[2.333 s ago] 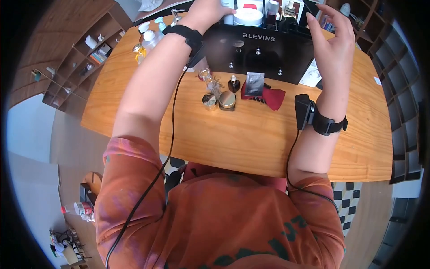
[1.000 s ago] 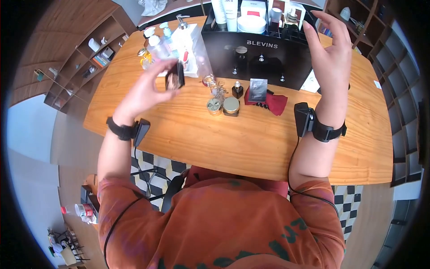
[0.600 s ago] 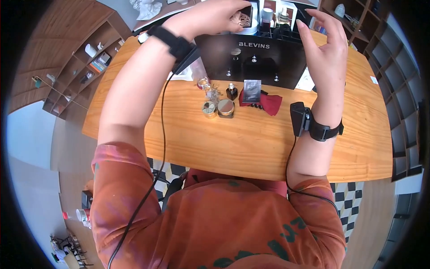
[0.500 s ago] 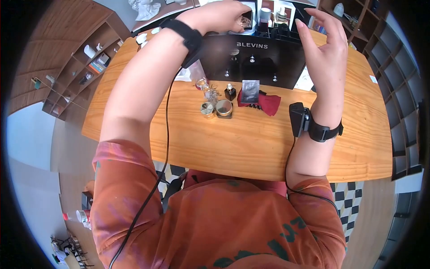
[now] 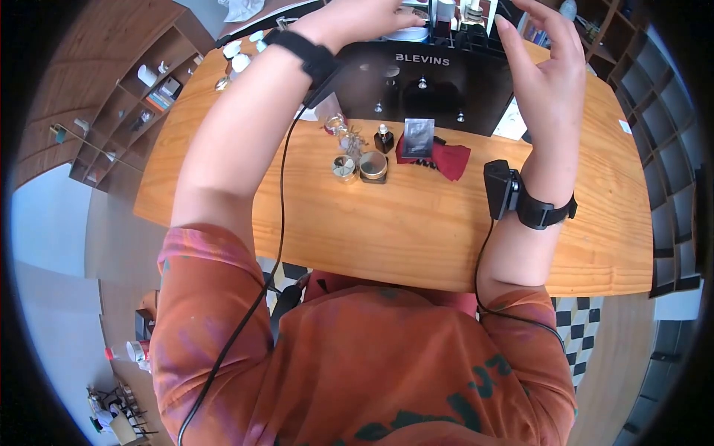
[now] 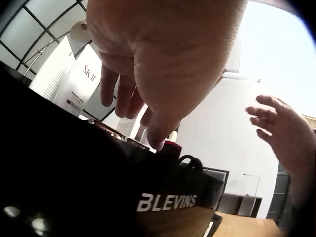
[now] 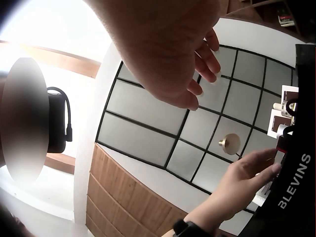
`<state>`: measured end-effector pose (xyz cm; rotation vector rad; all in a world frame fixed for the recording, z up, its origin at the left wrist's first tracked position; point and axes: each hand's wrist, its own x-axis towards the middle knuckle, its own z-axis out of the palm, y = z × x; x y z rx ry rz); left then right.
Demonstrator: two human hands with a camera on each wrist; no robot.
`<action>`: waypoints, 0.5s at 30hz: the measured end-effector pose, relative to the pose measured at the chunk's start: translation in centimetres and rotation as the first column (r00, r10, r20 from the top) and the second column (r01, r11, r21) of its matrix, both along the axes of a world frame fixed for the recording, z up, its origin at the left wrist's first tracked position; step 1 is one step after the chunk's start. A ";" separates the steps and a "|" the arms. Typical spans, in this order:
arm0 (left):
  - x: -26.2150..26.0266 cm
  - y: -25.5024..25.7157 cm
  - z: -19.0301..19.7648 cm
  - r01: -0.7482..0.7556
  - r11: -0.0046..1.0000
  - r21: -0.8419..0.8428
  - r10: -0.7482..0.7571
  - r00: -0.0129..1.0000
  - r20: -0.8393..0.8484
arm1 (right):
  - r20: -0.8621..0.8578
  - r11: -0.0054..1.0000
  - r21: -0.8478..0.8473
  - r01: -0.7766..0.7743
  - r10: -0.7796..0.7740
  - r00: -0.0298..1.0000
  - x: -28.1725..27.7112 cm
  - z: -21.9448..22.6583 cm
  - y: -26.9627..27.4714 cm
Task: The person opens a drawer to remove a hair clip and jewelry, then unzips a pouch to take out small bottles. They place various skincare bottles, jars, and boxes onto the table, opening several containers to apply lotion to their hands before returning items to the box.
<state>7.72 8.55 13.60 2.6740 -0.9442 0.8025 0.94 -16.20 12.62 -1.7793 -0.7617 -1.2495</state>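
Observation:
At the top of the head view, my left hand (image 5: 361,18) is over the back of a black cosmetics organizer (image 5: 476,85) lettered BLEVINS. Its thumb and fingers pinch a dark compact with a gold-brown pattern (image 5: 418,11), mostly hidden by the hand, close over the white round jar (image 5: 407,34). In the left wrist view the thumb tip comes right at the organizer's top rim, beside a white SK-II carton or tube (image 6: 81,79). My right hand (image 5: 554,67) is raised by the organizer's right end, fingers loosely bent and holding nothing.
Before the organizer stand two gold-lidded jars (image 5: 373,166), a small dark dropper bottle (image 5: 384,139) and a glass vial with dried sprigs (image 5: 349,137). A grey sachet (image 5: 419,137) leans on a red bow (image 5: 450,160). Pump bottles (image 5: 239,59) stand at the left. A black cable (image 5: 282,193) trails along my left arm.
My left hand has carried the compact from the table's left side up and right to the organizer, then lower among its top compartments. My right hand has stayed raised in nearly the same place.

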 end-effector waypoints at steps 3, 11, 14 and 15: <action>-5.0 -0.5 1.1 -0.100 0.988 -0.122 0.099 0.995 -0.009 | -0.008 1.000 0.003 -0.021 0.021 1.000 -0.1 0.0 -0.1; -15.0 3.5 -7.6 -0.170 0.985 -0.033 0.138 0.887 -0.441 | 0.016 0.997 -0.069 -0.037 0.038 0.999 -0.5 -0.2 0.8; -17.6 3.8 -11.8 -0.164 0.986 0.045 0.160 0.810 -0.564 | 0.013 0.997 -0.078 -0.027 0.028 1.000 -0.7 0.0 1.0; -18.0 4.2 -13.7 -0.170 0.984 0.047 0.166 0.807 -0.567 | 0.020 0.997 -0.079 -0.027 0.028 0.999 -0.4 0.0 1.0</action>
